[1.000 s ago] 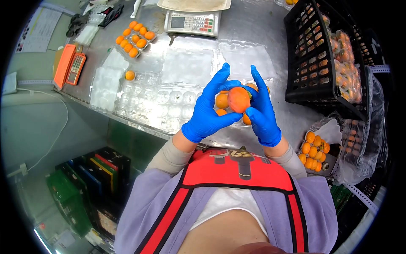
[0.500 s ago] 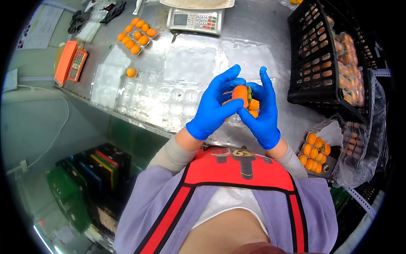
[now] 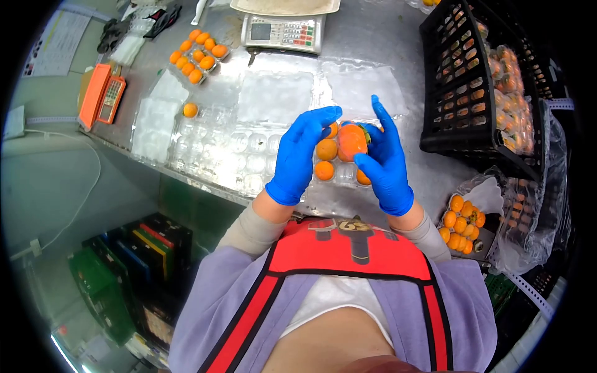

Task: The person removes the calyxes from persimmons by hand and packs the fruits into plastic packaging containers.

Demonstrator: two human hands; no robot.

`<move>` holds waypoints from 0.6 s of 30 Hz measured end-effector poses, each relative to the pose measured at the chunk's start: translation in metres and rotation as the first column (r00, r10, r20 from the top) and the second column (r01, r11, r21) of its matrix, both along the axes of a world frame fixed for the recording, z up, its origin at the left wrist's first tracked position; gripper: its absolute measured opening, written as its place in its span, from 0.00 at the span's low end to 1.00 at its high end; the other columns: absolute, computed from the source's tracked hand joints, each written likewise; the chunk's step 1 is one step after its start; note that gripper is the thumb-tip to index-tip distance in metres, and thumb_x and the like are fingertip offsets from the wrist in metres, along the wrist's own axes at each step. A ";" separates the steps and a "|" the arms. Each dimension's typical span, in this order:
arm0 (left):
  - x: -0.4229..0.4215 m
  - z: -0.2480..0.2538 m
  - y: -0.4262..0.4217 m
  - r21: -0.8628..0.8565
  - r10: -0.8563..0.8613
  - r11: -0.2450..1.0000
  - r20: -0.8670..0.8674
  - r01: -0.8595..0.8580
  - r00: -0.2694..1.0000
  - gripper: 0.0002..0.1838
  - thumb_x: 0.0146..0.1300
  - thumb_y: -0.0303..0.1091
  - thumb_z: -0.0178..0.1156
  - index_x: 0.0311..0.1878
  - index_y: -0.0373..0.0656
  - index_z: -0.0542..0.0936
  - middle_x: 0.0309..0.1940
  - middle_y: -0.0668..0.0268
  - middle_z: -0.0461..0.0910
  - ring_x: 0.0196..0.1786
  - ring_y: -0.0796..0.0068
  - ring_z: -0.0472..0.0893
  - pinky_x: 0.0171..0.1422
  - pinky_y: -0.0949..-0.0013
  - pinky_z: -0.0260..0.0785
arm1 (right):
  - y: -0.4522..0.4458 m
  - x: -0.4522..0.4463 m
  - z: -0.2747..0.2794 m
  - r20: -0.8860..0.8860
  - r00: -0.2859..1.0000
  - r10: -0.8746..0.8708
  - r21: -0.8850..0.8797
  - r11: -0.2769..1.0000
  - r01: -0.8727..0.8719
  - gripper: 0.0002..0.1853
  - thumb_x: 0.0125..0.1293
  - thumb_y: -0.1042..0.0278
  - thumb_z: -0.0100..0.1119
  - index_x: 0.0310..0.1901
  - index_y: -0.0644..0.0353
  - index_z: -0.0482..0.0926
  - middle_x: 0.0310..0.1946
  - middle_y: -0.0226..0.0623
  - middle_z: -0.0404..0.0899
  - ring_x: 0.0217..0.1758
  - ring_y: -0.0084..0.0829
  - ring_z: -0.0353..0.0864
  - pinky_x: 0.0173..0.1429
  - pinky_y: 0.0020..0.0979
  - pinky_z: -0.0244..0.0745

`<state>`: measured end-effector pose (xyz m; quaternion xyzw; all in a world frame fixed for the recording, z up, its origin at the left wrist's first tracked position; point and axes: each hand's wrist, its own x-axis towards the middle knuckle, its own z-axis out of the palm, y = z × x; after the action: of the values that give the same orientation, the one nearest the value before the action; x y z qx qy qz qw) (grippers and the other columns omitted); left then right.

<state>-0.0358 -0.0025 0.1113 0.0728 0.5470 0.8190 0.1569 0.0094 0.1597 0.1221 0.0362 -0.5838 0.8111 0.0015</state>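
Observation:
An orange persimmon (image 3: 352, 143) with a green calyx rests in my right hand (image 3: 388, 158), gripped between the thumb and the fingers. My left hand (image 3: 300, 152), in a blue glove like the right, stands apart from that fruit with its fingers stretched out and nothing in them. Beneath and between the hands is a clear plastic tray (image 3: 345, 175) with several persimmons (image 3: 324, 170) in its cups; part of it is hidden by the hands. Left of it lie clear trays (image 3: 239, 161), with a single persimmon (image 3: 190, 110) in a far cup.
A filled persimmon tray (image 3: 199, 57) sits at the back left, near a weighing scale (image 3: 283, 32). An orange scale (image 3: 102, 96) stands at the left edge. On the right are a black crate (image 3: 457, 93) of packed fruit and another persimmon tray (image 3: 461, 225).
My left hand has let go of the persimmon and drawn away to the left. The fruit stays in my right hand, turned, and more of the tray below shows.

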 end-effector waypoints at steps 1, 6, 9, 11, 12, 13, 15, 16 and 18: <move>-0.001 -0.003 -0.001 0.003 -0.003 1.000 -0.003 0.003 1.000 0.25 0.66 0.46 0.54 0.62 0.43 0.69 0.58 0.60 0.72 0.62 0.67 0.69 0.68 0.61 0.58 | 0.001 -0.001 -0.002 -0.003 1.000 -0.003 0.003 1.000 0.003 0.45 0.58 0.71 0.61 0.72 0.57 0.44 0.54 0.42 0.71 0.57 0.34 0.73 0.62 0.34 0.66; 0.002 0.003 0.009 -0.379 -0.122 0.911 -0.623 -0.162 0.772 0.42 0.44 0.49 0.73 0.62 0.44 0.69 0.66 0.51 0.61 0.71 0.53 0.56 0.71 0.54 0.52 | 0.009 -0.005 -0.004 0.170 0.897 0.408 -0.715 0.677 -0.172 0.40 0.59 0.54 0.52 0.71 0.57 0.49 0.58 0.44 0.68 0.58 0.38 0.72 0.59 0.37 0.70; 0.005 0.001 0.016 -0.383 -0.102 0.900 -0.651 -0.210 0.752 0.44 0.40 0.50 0.75 0.62 0.45 0.70 0.67 0.50 0.58 0.71 0.48 0.55 0.71 0.51 0.51 | 0.007 -0.003 -0.014 0.165 0.880 0.446 -0.815 0.565 -0.133 0.37 0.60 0.53 0.50 0.69 0.58 0.53 0.57 0.47 0.69 0.52 0.42 0.75 0.55 0.39 0.73; 0.007 0.003 0.019 -0.410 -0.103 0.877 -0.668 -0.249 0.737 0.43 0.40 0.50 0.75 0.61 0.45 0.70 0.67 0.50 0.58 0.71 0.48 0.55 0.70 0.51 0.51 | 0.006 -0.003 -0.018 0.184 0.868 0.462 -0.869 0.489 -0.076 0.35 0.60 0.54 0.50 0.68 0.57 0.55 0.55 0.50 0.70 0.48 0.46 0.77 0.54 0.42 0.75; 0.007 0.004 0.020 -0.408 -0.082 0.869 -0.675 -0.278 0.734 0.42 0.40 0.49 0.75 0.60 0.46 0.71 0.67 0.50 0.58 0.71 0.48 0.55 0.70 0.50 0.51 | 0.007 -0.003 -0.021 0.176 0.869 0.463 -0.863 0.498 -0.090 0.34 0.60 0.54 0.50 0.66 0.59 0.57 0.55 0.50 0.70 0.48 0.46 0.77 0.54 0.42 0.75; 0.007 0.004 0.021 -0.406 -0.061 0.861 -0.682 -0.307 0.729 0.40 0.40 0.49 0.75 0.59 0.46 0.72 0.67 0.49 0.59 0.70 0.47 0.55 0.70 0.50 0.51 | 0.008 -0.003 -0.023 0.168 0.870 0.464 -0.856 0.506 -0.104 0.33 0.60 0.54 0.50 0.65 0.60 0.59 0.55 0.50 0.70 0.49 0.46 0.77 0.54 0.42 0.74; 0.007 0.000 0.022 -0.409 -0.055 0.851 -0.694 -0.330 0.718 0.39 0.41 0.49 0.74 0.57 0.46 0.73 0.67 0.49 0.59 0.70 0.46 0.56 0.70 0.50 0.52 | 0.007 -0.002 -0.021 0.180 0.873 0.454 -0.839 0.535 -0.105 0.33 0.61 0.54 0.50 0.65 0.61 0.58 0.55 0.49 0.70 0.48 0.43 0.77 0.54 0.40 0.75; 0.006 -0.001 0.023 -0.411 -0.048 0.841 -0.706 -0.353 0.706 0.37 0.41 0.48 0.74 0.56 0.46 0.74 0.66 0.49 0.59 0.70 0.46 0.56 0.69 0.49 0.52 | 0.006 -0.003 -0.020 0.192 0.875 0.443 -0.820 0.563 -0.105 0.34 0.61 0.54 0.49 0.66 0.62 0.57 0.54 0.48 0.70 0.47 0.40 0.77 0.53 0.38 0.75; 0.006 -0.001 0.023 -0.417 -0.055 0.838 -0.706 -0.352 0.706 0.36 0.41 0.48 0.74 0.55 0.46 0.74 0.66 0.49 0.59 0.70 0.45 0.56 0.69 0.49 0.52 | 0.006 -0.004 -0.023 0.171 0.879 0.445 -0.821 0.557 -0.123 0.33 0.61 0.54 0.50 0.65 0.62 0.58 0.54 0.48 0.70 0.48 0.40 0.77 0.54 0.38 0.75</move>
<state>-0.0303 0.0201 0.1106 0.2818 0.7702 0.5605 -0.1150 0.0054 0.1661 0.0990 -0.0219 -0.1408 0.9644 -0.2229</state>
